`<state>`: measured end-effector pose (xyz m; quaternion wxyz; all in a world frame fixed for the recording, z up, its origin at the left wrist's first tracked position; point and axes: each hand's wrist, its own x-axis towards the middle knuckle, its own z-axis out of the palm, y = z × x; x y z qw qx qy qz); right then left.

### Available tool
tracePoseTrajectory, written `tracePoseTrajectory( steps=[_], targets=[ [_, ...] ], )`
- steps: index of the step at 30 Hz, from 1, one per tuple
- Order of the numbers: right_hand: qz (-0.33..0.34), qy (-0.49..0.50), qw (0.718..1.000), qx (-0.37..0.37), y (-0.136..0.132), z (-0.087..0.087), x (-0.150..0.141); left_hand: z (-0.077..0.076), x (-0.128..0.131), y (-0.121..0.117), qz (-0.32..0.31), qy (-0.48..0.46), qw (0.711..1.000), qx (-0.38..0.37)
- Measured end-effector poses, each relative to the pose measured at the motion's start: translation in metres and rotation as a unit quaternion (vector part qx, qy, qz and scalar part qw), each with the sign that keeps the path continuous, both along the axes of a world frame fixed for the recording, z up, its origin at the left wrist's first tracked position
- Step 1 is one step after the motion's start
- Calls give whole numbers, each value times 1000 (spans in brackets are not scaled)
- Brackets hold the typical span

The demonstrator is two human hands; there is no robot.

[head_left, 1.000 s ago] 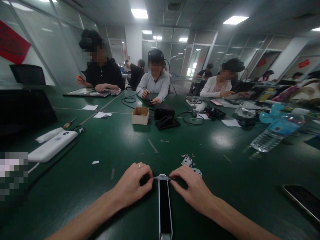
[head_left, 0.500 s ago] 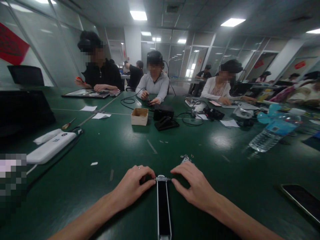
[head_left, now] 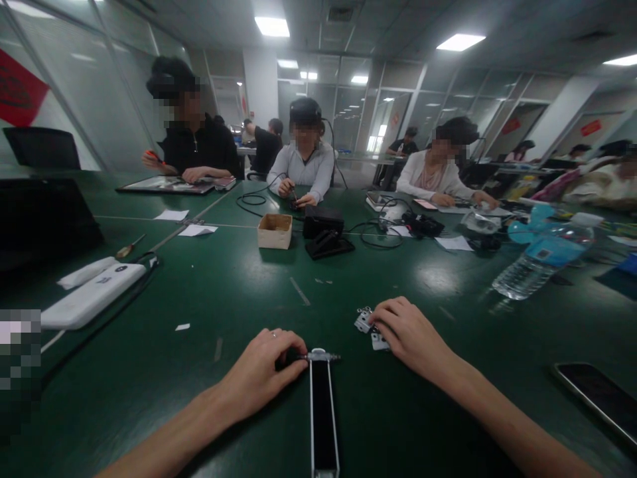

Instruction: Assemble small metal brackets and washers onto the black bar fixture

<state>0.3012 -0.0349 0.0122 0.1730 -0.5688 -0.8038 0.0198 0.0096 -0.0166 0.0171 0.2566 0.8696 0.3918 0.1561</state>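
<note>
A long, narrow metal bar [head_left: 324, 411] with a black face and pale edges lies on the table, pointing away from me. Across its far end runs a thin metal shaft [head_left: 332, 357], its right tip sticking out bare. My left hand [head_left: 263, 365] pinches the shaft's left end between thumb and fingers. Over on the right, my right hand [head_left: 411, 335] reaches down to a small group of metal parts, thumb apart from the fingers. Among them are a silver bracket [head_left: 363, 322] and another small metal plate [head_left: 379, 342], partly hidden by that hand.
A phone [head_left: 597, 398] lies at right, a water bottle [head_left: 540, 262] beyond it. Further off stand an open cardboard box [head_left: 275, 232] and a black device [head_left: 323, 226]. At left are a white power bank [head_left: 97, 295] and a screwdriver [head_left: 130, 247]. Several people sit opposite.
My right hand has left the right end of the shaft and moved right and away to the small metal parts. My left hand stays at the shaft.
</note>
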Motion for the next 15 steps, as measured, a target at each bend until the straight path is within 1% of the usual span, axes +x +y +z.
tracePoseTrajectory(
  steps=[4, 8, 12, 15],
  targets=[
    [21, 39, 999, 29, 0, -1, -7, 1, 0, 0, -4, -7, 1000, 0],
    [47, 28, 998, 22, 3, -2, -13, 1, 1, 1, -5, -4, 1000, 5],
    [38, 18, 999, 24, 7, 4, -4, 0, 1, 0, -4, 3, 1000, 10],
    [42, 20, 999, -4, 6, 11, 7, 1, 1, 0, -4, 1, 1000, 7]
  ],
)
